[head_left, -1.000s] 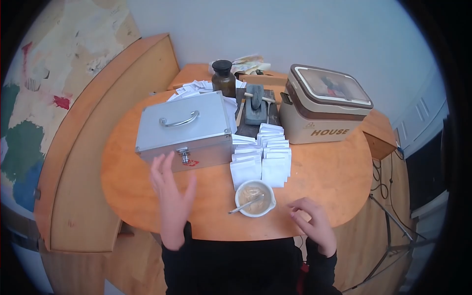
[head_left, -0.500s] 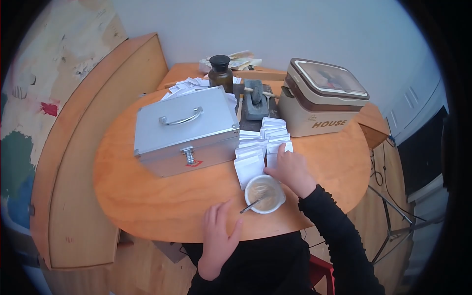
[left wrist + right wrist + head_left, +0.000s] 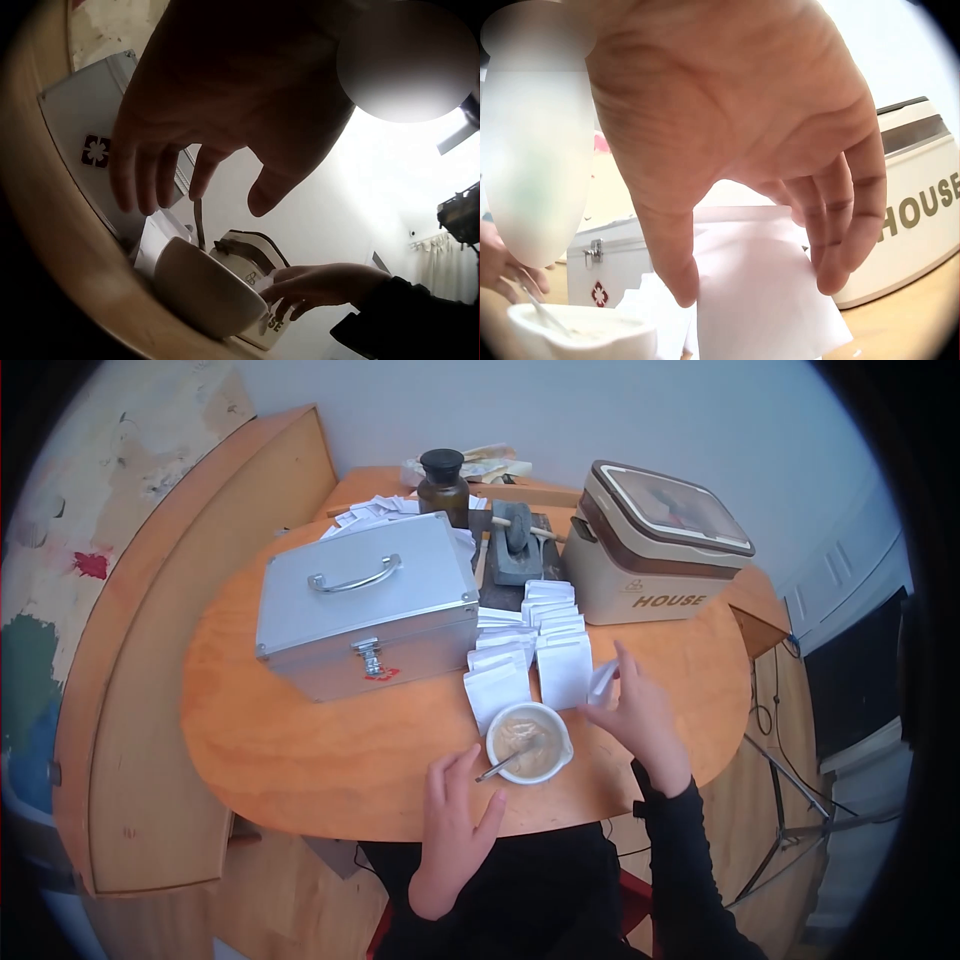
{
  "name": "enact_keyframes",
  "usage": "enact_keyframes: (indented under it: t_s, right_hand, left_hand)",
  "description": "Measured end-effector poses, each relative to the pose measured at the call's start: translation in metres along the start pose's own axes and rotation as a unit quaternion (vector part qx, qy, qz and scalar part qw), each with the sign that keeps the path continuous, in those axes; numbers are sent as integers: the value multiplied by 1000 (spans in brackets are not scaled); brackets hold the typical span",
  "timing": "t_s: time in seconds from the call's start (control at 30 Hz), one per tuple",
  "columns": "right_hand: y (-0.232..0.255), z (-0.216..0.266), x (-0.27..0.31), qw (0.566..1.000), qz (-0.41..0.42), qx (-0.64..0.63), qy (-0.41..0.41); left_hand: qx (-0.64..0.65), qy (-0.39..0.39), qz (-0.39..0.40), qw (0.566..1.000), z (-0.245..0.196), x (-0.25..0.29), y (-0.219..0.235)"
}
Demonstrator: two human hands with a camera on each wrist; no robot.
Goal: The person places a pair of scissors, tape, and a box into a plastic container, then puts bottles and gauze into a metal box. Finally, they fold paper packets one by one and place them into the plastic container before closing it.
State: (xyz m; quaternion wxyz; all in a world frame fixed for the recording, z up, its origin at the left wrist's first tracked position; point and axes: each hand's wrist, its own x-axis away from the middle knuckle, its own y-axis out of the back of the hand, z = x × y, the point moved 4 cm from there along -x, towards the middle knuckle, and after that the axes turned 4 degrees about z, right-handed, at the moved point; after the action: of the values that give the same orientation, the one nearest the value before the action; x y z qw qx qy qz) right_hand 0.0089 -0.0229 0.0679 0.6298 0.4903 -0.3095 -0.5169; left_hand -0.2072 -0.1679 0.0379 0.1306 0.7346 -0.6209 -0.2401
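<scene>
My right hand [image 3: 648, 722] pinches a white paper packet [image 3: 603, 682] between thumb and fingers, just right of the two rows of white packets [image 3: 563, 670]. The right wrist view shows that packet [image 3: 757, 289] upright and flat-sided, the thumb at its left edge. My left hand [image 3: 455, 825] hangs over the table's front edge with fingers spread and holds nothing. It is close to the left of a white spouted bowl [image 3: 563, 758] containing a pale paste. A metal spoon [image 3: 492, 769] leans in the bowl, its handle toward the left hand.
A silver case [image 3: 350, 610] stands at the left, a beige box marked HOUSE [image 3: 640, 600] at the back right. Between them sit a brown jar [image 3: 443, 495] and a grey stone tool [image 3: 517, 560] on a dark board. More white papers [image 3: 370, 515] lie behind the case.
My right hand reached over the right row of packets, then drew one packet off to the right. The left hand came down from the case to beside the bowl.
</scene>
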Motion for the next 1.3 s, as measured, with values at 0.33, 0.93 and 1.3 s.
enact_keyframes:
  t_s: [0.33, 0.93, 1.3]
  right_hand:
    - [-1, 1, 70, 975, 16, -218, 51]
    - [-28, -16, 89, 971, -111, -198, 80]
    - [-33, -4, 92, 973, -84, -200, 85]
  left_hand:
    - [12, 52, -24, 998, 2, -9, -20]
    - [33, 59, -113, 991, -1, -13, -27]
    - [-19, 6, -166, 986, -16, -17, -25]
